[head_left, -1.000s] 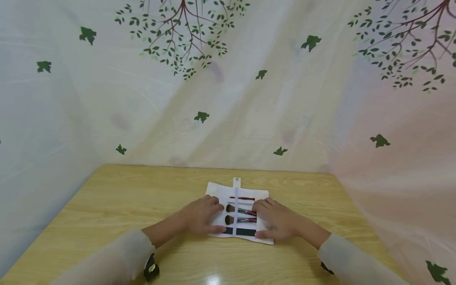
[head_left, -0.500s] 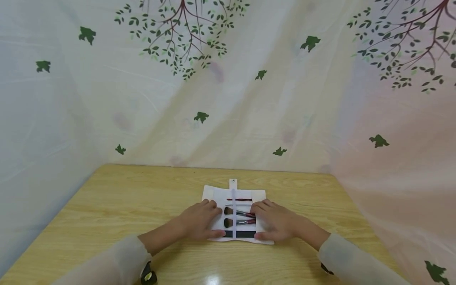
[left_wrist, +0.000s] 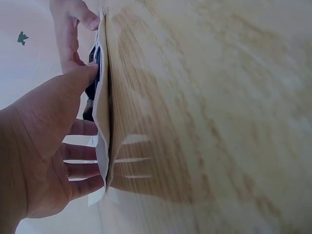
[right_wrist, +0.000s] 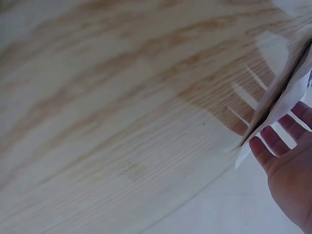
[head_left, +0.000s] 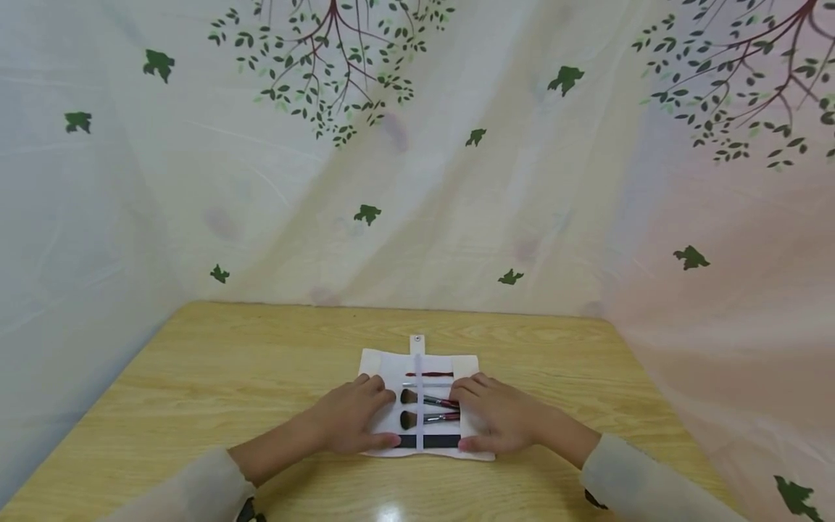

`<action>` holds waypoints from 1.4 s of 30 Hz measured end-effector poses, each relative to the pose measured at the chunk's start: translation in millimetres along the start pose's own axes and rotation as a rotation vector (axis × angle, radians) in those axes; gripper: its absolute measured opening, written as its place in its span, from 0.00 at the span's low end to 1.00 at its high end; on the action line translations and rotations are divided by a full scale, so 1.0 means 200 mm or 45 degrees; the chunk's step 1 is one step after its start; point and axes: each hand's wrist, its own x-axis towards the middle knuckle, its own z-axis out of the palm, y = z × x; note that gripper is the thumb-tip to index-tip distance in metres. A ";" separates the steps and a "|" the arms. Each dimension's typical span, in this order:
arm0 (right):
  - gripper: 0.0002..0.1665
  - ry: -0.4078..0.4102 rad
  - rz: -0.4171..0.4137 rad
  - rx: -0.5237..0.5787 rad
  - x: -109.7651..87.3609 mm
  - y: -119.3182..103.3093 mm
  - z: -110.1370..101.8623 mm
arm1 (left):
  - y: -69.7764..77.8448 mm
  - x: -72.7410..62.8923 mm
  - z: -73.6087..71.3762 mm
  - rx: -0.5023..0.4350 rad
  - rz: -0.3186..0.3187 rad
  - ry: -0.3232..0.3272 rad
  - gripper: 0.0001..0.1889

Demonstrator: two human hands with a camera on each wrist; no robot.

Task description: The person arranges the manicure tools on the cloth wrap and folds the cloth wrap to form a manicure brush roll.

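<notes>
A white brush case lies unfolded on the wooden table, its snap tab pointing to the far side. Under its central elastic band are two fluffy makeup brushes, a thin red tool, a slim pale stick and a black flat strip. My left hand rests on the case's left side, fingers extended and thumb near the front edge. On the right flap, my right hand presses with extended fingers. In the left wrist view, the fingertips of my left hand touch the case.
The wooden table reaches back to a pale curtain printed with leaves and branches. More curtain hangs at both sides. Light sleeves cover the forearms, with a dark band at each wrist.
The brush case has slid a little to the left and toward me, with both hands staying on it. Its contents keep their places.
</notes>
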 end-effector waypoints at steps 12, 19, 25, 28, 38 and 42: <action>0.42 -0.027 0.136 0.050 -0.06 -0.05 0.00 | -0.09 -0.05 -0.05 -0.238 0.050 -0.134 0.33; 0.38 0.054 -0.005 -0.029 -0.11 -0.08 -0.02 | -0.12 -0.13 -0.07 -0.313 0.207 -0.074 0.30; 0.35 0.036 -0.058 -0.020 -0.14 -0.10 -0.03 | -0.13 -0.16 -0.08 -0.368 0.254 -0.067 0.17; 0.26 0.074 -0.081 -0.018 -0.14 -0.10 -0.03 | -0.13 -0.17 -0.08 -0.380 0.308 -0.025 0.09; 0.29 0.120 -0.053 -0.057 -0.13 -0.08 0.01 | -0.14 -0.14 -0.07 -0.414 0.390 0.081 0.07; 0.23 0.162 -0.058 -0.050 -0.12 -0.07 0.02 | -0.15 -0.12 -0.07 -0.436 0.382 0.076 0.04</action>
